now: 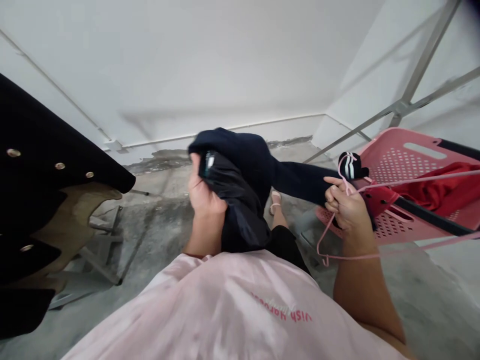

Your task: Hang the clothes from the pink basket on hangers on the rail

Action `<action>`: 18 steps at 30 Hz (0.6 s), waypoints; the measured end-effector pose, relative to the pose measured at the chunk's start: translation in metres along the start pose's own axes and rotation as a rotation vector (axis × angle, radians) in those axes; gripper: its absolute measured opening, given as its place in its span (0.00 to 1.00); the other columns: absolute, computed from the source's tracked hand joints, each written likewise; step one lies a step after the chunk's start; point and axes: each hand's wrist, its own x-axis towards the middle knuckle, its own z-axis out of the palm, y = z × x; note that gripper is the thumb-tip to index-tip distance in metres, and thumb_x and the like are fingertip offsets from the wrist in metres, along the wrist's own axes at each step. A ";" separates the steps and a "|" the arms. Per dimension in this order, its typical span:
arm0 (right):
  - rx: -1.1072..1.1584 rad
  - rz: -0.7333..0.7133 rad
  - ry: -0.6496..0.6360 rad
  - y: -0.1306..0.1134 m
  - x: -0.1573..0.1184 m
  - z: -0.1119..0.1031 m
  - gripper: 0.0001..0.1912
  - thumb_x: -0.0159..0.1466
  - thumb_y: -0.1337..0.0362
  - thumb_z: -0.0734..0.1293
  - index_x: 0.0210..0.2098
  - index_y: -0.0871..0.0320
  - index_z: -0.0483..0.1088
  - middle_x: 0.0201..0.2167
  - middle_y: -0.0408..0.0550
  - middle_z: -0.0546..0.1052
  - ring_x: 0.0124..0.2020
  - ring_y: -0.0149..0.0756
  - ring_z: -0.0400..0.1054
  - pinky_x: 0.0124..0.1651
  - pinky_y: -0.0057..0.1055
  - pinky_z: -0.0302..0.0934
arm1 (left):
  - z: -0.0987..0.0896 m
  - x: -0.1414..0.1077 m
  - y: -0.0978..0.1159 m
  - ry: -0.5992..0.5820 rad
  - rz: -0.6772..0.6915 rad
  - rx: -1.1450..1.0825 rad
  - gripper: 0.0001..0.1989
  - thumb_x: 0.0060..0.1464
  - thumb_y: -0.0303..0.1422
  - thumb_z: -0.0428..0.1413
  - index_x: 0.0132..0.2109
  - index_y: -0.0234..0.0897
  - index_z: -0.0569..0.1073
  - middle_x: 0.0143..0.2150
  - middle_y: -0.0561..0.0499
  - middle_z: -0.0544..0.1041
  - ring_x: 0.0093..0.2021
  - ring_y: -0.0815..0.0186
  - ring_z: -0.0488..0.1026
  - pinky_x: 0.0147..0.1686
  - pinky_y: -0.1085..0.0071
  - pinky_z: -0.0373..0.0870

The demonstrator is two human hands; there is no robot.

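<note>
A dark navy jacket [240,145] with a black lining hangs bunched in front of my body. My left hand [205,192] is closed on its upper edge, near a small label [210,160]. One sleeve [300,181] stretches to the right toward my right hand [345,202]. That hand is closed around a pink hanger [325,235] just below its hook, with one finger pointing left over the sleeve. Whether it also grips the sleeve I cannot tell. A black cuff with white stripes [350,165] shows right behind the hanger hook.
At the right, a pink perforated basket [390,145] holds red cloth [442,192] beside a metal frame [403,105]. A black garment with metal buttons [60,166] and a grey stand [101,262] are at the left. A white wall [210,60] rises ahead of the concrete floor [157,220].
</note>
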 end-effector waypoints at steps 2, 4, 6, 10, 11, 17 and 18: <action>-0.028 0.020 0.020 0.007 0.004 -0.003 0.22 0.52 0.58 0.72 0.45 0.57 0.68 0.16 0.35 0.61 0.13 0.20 0.42 0.15 0.20 0.34 | -0.002 -0.005 0.017 0.017 0.268 0.030 0.21 0.64 0.52 0.47 0.38 0.45 0.78 0.33 0.56 0.80 0.47 0.68 0.77 0.48 0.74 0.74; -0.073 0.025 0.056 0.015 0.007 -0.003 0.22 0.52 0.59 0.72 0.45 0.56 0.67 0.16 0.34 0.60 0.14 0.21 0.44 0.15 0.21 0.34 | -0.002 -0.011 0.029 0.037 0.426 0.100 0.23 0.61 0.57 0.48 0.38 0.48 0.78 0.32 0.56 0.80 0.49 0.66 0.76 0.47 0.73 0.74; -0.106 0.035 0.074 0.021 0.009 -0.002 0.23 0.51 0.60 0.73 0.45 0.57 0.66 0.17 0.35 0.60 0.14 0.21 0.47 0.16 0.23 0.35 | 0.000 -0.015 0.033 0.061 0.417 0.164 0.24 0.59 0.59 0.48 0.37 0.48 0.77 0.30 0.56 0.79 0.49 0.64 0.76 0.44 0.73 0.75; -0.087 0.083 -0.073 0.028 0.008 0.005 0.27 0.48 0.60 0.77 0.45 0.59 0.68 0.19 0.36 0.59 0.16 0.20 0.45 0.18 0.26 0.33 | 0.008 -0.016 0.015 0.082 0.274 0.171 0.17 0.62 0.48 0.53 0.34 0.44 0.76 0.31 0.55 0.79 0.41 0.67 0.78 0.40 0.73 0.75; -0.075 0.085 -0.115 0.028 0.006 0.006 0.27 0.48 0.59 0.77 0.45 0.59 0.69 0.20 0.36 0.59 0.17 0.20 0.45 0.19 0.26 0.33 | 0.010 -0.015 0.009 0.067 0.253 0.181 0.15 0.61 0.47 0.55 0.35 0.42 0.77 0.32 0.55 0.79 0.41 0.67 0.78 0.41 0.73 0.74; -0.067 -0.052 -0.359 -0.003 -0.029 -0.003 0.25 0.51 0.56 0.78 0.46 0.54 0.72 0.24 0.40 0.63 0.22 0.25 0.53 0.23 0.26 0.43 | 0.006 -0.005 -0.016 -0.112 0.187 0.344 0.17 0.50 0.45 0.65 0.41 0.38 0.77 0.38 0.50 0.80 0.48 0.61 0.78 0.46 0.70 0.74; -0.108 -0.089 -0.470 -0.010 -0.038 -0.006 0.25 0.52 0.55 0.77 0.48 0.51 0.72 0.24 0.41 0.66 0.23 0.26 0.56 0.24 0.26 0.46 | 0.005 -0.003 -0.017 -0.137 0.178 0.354 0.18 0.49 0.45 0.65 0.41 0.38 0.77 0.38 0.51 0.80 0.47 0.61 0.78 0.47 0.70 0.74</action>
